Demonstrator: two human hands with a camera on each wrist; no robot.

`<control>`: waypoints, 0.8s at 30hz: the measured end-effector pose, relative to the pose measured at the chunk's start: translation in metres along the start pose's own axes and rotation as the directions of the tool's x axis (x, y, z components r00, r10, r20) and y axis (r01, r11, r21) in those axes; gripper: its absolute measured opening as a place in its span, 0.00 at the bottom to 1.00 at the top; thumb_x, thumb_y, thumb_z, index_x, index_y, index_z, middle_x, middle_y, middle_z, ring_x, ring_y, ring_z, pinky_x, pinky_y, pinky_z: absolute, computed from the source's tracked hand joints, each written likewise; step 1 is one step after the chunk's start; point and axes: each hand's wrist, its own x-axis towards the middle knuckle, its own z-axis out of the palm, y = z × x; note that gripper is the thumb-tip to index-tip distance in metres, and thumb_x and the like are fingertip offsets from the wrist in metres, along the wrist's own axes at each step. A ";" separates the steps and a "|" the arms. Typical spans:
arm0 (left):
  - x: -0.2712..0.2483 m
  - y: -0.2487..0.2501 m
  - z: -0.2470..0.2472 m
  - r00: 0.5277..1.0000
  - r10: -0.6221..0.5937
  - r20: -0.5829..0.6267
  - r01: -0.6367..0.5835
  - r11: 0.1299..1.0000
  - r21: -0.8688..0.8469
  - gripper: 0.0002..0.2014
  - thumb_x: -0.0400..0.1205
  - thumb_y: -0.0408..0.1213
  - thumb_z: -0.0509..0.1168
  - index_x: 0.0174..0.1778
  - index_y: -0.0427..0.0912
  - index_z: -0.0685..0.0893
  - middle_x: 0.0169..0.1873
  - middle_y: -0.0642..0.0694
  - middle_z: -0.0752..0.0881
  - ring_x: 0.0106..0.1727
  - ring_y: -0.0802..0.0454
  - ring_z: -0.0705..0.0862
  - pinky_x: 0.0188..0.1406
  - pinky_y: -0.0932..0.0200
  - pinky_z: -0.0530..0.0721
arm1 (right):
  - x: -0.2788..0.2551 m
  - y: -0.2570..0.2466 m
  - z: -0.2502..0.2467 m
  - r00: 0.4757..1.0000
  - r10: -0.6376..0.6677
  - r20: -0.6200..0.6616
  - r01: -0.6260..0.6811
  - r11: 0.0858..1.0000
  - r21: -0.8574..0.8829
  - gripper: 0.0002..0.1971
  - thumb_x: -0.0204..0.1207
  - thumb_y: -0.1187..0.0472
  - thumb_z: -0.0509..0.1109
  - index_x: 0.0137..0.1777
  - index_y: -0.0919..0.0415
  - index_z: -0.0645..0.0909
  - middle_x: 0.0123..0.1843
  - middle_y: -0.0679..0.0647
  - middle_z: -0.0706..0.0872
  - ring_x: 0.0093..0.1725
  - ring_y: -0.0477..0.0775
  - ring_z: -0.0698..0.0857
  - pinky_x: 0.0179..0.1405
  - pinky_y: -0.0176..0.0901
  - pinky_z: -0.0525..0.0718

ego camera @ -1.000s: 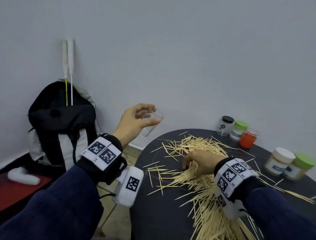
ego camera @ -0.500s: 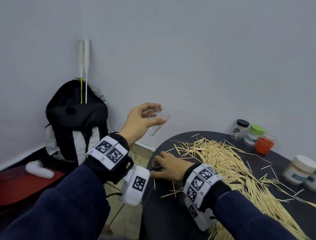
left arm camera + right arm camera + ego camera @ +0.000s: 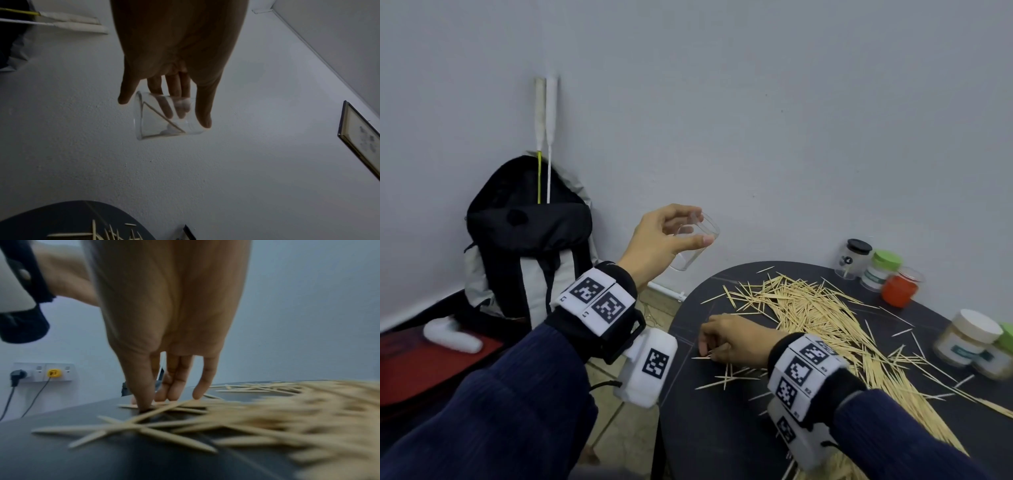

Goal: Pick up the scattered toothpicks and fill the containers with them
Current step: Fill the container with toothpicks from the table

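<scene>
My left hand point(image 3: 700, 228) holds a clear cup point(image 3: 688, 260) tilted in the air, left of the round black table point(image 3: 705, 428). In the left wrist view my left hand point(image 3: 185, 118) grips the cup point(image 3: 156, 129) with thumb and fingers around its wall, and two toothpicks point(image 3: 162, 116) lie inside. A big toothpick pile point(image 3: 815, 308) covers the table. My right hand point(image 3: 707, 349) is down near the table's left edge, fingers curled, pinching a loose toothpick point(image 3: 700, 357). In the right wrist view my right hand point(image 3: 157, 400) has thumb and fingertips on the flat-lying toothpicks point(image 3: 287, 410).
Lidded jars stand along the table's far right: black-lidded point(image 3: 854, 258), green-lidded point(image 3: 881, 270), orange point(image 3: 900, 287), white-lidded point(image 3: 965, 337). A black backpack point(image 3: 527, 240) leans on the wall at left, off the table. A wall socket point(image 3: 43, 372) with plugs is behind the table.
My right hand left the middle of the pile and came to the loose toothpicks at the table's left edge. The left hand with the cup stayed raised, nearly still.
</scene>
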 end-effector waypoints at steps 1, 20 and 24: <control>0.000 0.000 0.002 1.000 -0.002 0.004 0.002 1.000 0.002 0.20 0.68 0.34 0.78 0.55 0.49 0.84 0.56 0.49 0.87 0.59 0.54 0.84 0.57 0.63 0.81 | -0.006 0.004 0.000 1.000 0.001 0.001 -0.001 1.000 0.013 0.09 0.75 0.69 0.67 0.54 0.63 0.82 0.48 0.51 0.74 0.47 0.46 0.74 0.44 0.33 0.70; 0.002 0.001 0.019 1.000 -0.015 0.021 0.015 1.000 0.024 0.21 0.68 0.34 0.78 0.56 0.48 0.84 0.56 0.48 0.87 0.59 0.53 0.85 0.58 0.60 0.82 | -0.032 0.010 0.005 0.999 -0.025 0.034 0.022 0.996 0.084 0.13 0.69 0.54 0.78 0.51 0.57 0.83 0.47 0.51 0.83 0.45 0.47 0.81 0.47 0.40 0.79; 0.003 0.003 0.026 1.000 -0.017 0.026 0.016 1.000 0.020 0.20 0.68 0.33 0.78 0.55 0.48 0.84 0.56 0.48 0.87 0.59 0.53 0.85 0.59 0.59 0.82 | -0.037 0.022 0.003 0.999 0.025 0.045 -0.030 0.992 0.121 0.03 0.73 0.65 0.73 0.45 0.58 0.85 0.37 0.44 0.84 0.38 0.41 0.81 0.43 0.30 0.79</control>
